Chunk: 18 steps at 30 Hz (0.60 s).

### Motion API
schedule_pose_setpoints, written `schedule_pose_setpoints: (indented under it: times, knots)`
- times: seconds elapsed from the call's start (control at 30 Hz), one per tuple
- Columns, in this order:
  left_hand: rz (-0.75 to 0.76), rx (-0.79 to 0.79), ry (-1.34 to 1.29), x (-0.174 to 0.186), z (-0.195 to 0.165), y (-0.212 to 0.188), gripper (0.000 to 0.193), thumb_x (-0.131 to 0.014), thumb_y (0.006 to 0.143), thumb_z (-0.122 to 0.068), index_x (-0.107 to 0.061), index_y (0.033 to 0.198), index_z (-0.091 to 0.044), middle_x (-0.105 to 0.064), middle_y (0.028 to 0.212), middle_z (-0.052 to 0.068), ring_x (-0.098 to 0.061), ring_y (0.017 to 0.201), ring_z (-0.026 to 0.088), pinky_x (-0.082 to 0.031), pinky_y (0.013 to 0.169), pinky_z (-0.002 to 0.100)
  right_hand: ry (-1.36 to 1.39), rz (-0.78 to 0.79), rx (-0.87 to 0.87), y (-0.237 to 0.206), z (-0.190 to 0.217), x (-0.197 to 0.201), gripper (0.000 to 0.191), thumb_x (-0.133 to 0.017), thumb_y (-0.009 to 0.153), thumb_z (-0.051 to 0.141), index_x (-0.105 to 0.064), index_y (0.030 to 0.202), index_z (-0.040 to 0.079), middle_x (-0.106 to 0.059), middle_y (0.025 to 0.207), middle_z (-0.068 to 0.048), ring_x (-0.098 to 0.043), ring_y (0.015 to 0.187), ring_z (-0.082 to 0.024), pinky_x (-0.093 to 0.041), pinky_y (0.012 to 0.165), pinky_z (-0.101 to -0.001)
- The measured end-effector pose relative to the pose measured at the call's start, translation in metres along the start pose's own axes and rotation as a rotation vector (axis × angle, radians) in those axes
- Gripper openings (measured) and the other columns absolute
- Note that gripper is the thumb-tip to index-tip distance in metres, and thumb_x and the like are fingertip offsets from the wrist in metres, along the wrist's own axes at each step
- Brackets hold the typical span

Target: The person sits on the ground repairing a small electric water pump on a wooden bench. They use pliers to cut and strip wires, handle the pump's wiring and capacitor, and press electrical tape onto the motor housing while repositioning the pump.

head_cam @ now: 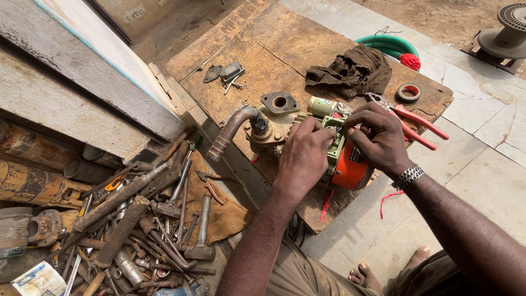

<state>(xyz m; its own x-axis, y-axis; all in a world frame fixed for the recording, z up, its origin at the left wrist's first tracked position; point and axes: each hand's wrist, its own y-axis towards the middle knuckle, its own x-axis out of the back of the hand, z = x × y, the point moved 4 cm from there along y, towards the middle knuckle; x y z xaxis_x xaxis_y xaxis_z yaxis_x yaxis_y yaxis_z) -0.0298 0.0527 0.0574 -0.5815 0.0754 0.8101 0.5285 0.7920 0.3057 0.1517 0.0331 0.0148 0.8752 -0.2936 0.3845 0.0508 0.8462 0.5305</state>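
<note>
1. Lying at far left on the ground, a heap of rusty steel tools (pixel 148 219) holds hammers, pliers and pipes.
2. A small green-and-orange water pump with a curved rusty inlet pipe (pixel 274 129) sits mid-surface on the worn wooden surface (pixel 274 49).
3. The left hand (pixel 304 156) rests on the pump, fingers (pixel 323 134) pinching a small part there.
4. The right hand (pixel 378 137) pinches the same spot.
5. Red-handled pliers (pixel 413 123) lie just beside it.

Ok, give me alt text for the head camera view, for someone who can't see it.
Two bare hands, left hand and right hand, work on a small orange-and-green pump on a worn wooden board. Red-handled pliers lie beside it; rusty tools are heaped to the left.
</note>
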Motion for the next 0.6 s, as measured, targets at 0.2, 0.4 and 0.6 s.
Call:
schedule_pose_setpoints:
  times: [0.2,0.4,0.6]
  knots:
    - [0.030,0.090,-0.044,0.000,0.004,0.009,0.018,-0.073,0.094,-0.022,-0.077,0.104,-0.007,-0.064,0.096,0.010,-0.066,0.097,0.025,-0.054,0.087,0.042,-0.034,0.030,0.042,0.000,-0.004,0.002,0.016,-0.069,0.088,0.005,-0.076,0.103,0.005,-0.069,0.102,-0.007,-0.066,0.092,-0.014,-0.053,0.079,-0.0287]
    - [-0.009,0.090,-0.112,-0.002,0.009,0.010,0.024,-0.074,0.090,-0.024,-0.077,0.110,-0.012,-0.068,0.093,0.007,-0.069,0.093,0.021,-0.057,0.084,0.040,0.020,-0.018,-0.038,-0.003,-0.013,0.001,0.021,-0.063,0.091,0.003,-0.076,0.107,0.007,-0.070,0.105,-0.005,-0.067,0.094,-0.012,-0.056,0.082,-0.0271]
    - [-0.023,-0.005,0.048,-0.003,0.003,0.008,0.021,-0.074,0.092,-0.022,-0.078,0.109,-0.010,-0.064,0.095,0.006,-0.065,0.094,0.021,-0.057,0.083,0.038,-0.141,-0.072,0.011,-0.007,-0.007,0.001,0.022,-0.069,0.087,0.004,-0.078,0.107,0.007,-0.069,0.104,-0.007,-0.068,0.091,-0.016,-0.055,0.077,-0.0309]
